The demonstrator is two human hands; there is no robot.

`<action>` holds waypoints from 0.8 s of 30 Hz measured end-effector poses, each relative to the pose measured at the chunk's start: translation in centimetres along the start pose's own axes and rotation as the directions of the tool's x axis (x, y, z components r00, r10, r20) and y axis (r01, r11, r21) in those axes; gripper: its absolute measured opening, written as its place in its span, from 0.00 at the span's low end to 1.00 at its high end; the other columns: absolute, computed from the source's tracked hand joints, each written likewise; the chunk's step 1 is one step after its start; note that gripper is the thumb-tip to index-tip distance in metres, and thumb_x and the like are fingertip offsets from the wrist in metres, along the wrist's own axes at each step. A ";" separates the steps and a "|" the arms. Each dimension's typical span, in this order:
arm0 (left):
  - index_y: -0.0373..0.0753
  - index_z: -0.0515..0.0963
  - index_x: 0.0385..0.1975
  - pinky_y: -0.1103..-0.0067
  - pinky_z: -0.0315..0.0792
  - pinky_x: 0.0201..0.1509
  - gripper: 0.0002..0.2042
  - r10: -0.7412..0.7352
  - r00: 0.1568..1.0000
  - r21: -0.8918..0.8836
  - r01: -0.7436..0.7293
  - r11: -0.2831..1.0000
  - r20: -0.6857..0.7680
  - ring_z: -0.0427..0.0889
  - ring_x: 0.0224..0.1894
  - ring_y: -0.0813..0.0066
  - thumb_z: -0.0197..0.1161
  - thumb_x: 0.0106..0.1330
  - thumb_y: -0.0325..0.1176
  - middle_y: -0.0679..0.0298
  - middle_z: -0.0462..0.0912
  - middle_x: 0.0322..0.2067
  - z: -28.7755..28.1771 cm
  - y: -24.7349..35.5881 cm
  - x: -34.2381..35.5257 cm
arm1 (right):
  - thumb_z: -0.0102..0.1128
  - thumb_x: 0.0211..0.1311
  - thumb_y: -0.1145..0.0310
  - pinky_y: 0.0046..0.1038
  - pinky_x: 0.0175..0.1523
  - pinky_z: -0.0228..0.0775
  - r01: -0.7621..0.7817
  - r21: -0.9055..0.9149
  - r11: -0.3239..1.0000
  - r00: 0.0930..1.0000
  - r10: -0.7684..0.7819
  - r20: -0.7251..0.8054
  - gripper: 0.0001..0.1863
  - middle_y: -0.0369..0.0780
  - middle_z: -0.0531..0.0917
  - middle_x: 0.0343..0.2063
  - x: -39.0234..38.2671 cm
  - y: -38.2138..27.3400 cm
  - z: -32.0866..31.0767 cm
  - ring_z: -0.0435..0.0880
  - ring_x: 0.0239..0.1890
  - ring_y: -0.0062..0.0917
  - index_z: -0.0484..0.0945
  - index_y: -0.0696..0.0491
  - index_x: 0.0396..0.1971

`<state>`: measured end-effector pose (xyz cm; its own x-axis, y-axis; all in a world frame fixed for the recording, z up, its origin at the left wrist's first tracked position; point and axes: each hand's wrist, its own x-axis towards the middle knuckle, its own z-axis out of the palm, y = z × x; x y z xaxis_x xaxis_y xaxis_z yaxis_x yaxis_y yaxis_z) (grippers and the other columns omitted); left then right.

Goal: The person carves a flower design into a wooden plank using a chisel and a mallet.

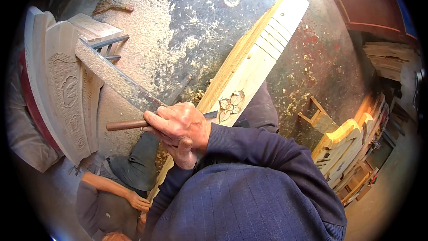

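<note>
My right hand (185,118) is closed round a carving chisel. Its brown wooden handle (127,125) sticks out to the left of the fist, and its dark metal blade (211,114) shows on the right. Below, my left hand (182,152) is closed and pressed up against the right one; what its fingers hold is hidden. Under the blade lies a long pale timber beam (258,69), running from lower left to upper right. A carved flower (231,105) sits on its face beside the blade tip, and several lines cross it farther up.
Left stand carved pale panels (69,89) and a narrow sawdust-covered board (109,73). Another person's arm (113,190) reaches in at lower left. Sawdust (142,27) covers the floor, with a brush (112,6) on it. Right are stacked wooden parts (343,145) and a reddish-brown panel (370,4).
</note>
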<state>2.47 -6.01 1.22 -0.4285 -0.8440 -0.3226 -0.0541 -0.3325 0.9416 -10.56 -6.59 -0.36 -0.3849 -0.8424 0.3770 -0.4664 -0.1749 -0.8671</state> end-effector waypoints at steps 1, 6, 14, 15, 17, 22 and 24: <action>0.33 0.59 0.78 0.68 0.73 0.69 0.56 -0.003 1.000 0.016 0.003 1.000 -0.001 0.77 0.65 0.68 0.83 0.59 0.61 0.58 0.74 0.64 -0.1 -0.1 0.2 | 0.67 0.69 0.60 0.37 0.25 0.72 -0.009 -0.012 1.000 1.000 0.009 -0.024 0.18 0.37 0.72 0.24 0.2 0.0 0.1 0.80 0.21 0.33 0.80 0.54 0.53; 0.29 0.59 0.78 0.71 0.73 0.68 0.58 -0.107 0.993 0.046 0.105 0.993 0.053 0.76 0.65 0.69 0.85 0.57 0.58 0.55 0.75 0.64 -0.8 -0.1 1.5 | 0.70 0.69 0.62 0.35 0.23 0.71 -0.096 -0.029 0.995 0.987 0.091 -0.136 0.12 0.36 0.73 0.21 0.7 0.1 -0.4 0.79 0.19 0.32 0.82 0.51 0.45; 0.25 0.68 0.71 0.72 0.78 0.59 0.50 -0.233 0.913 0.299 0.132 0.945 0.336 0.82 0.55 0.68 0.80 0.62 0.60 0.55 0.83 0.53 1.8 3.6 7.1 | 0.71 0.70 0.65 0.38 0.26 0.72 -0.297 -0.002 0.955 0.881 0.274 -0.387 0.10 0.41 0.78 0.25 2.2 1.6 -1.0 0.83 0.24 0.36 0.81 0.50 0.45; 0.26 0.67 0.72 0.71 0.77 0.60 0.51 -0.188 0.914 0.292 0.082 0.953 0.359 0.81 0.57 0.67 0.80 0.62 0.61 0.55 0.82 0.55 1.9 3.9 7.0 | 0.71 0.69 0.66 0.38 0.27 0.72 -0.299 0.017 0.954 0.854 0.275 -0.442 0.10 0.42 0.78 0.25 2.3 1.8 -1.0 0.83 0.25 0.37 0.81 0.50 0.45; 0.26 0.64 0.74 0.70 0.76 0.62 0.53 -0.106 0.910 0.275 -0.008 0.961 0.400 0.80 0.59 0.66 0.79 0.62 0.64 0.55 0.80 0.57 1.5 4.1 6.2 | 0.65 0.70 0.69 0.36 0.26 0.71 -0.198 -0.076 0.977 0.916 0.157 -0.369 0.13 0.41 0.75 0.25 1.8 -0.2 -2.9 0.80 0.22 0.34 0.82 0.54 0.52; 0.33 0.43 0.83 0.68 0.73 0.70 0.62 0.141 0.989 -0.253 -0.147 0.956 -0.041 0.74 0.67 0.66 0.79 0.61 0.59 0.58 0.71 0.66 0.4 -0.3 -1.4 | 0.62 0.61 0.56 0.32 0.27 0.73 0.121 -0.148 0.982 0.990 -0.131 -0.060 0.29 0.35 0.69 0.26 0.3 -2.7 -1.5 0.79 0.23 0.26 0.80 0.59 0.58; 0.37 0.41 0.85 0.67 0.70 0.73 0.61 0.124 0.984 -0.366 -0.164 0.916 -0.131 0.72 0.69 0.66 0.80 0.62 0.52 0.58 0.69 0.67 0.5 -0.7 -1.9 | 0.60 0.62 0.56 0.34 0.30 0.76 0.127 -0.080 0.989 0.990 -0.122 0.065 0.30 0.37 0.73 0.28 -0.4 -2.2 -0.3 0.83 0.26 0.30 0.79 0.59 0.60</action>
<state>2.83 -3.97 1.22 -0.3103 -0.9265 -0.2129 0.3512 -0.3199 0.8800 -9.65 -5.68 1.46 -0.2725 -0.8461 0.4582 -0.5741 -0.2391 -0.7831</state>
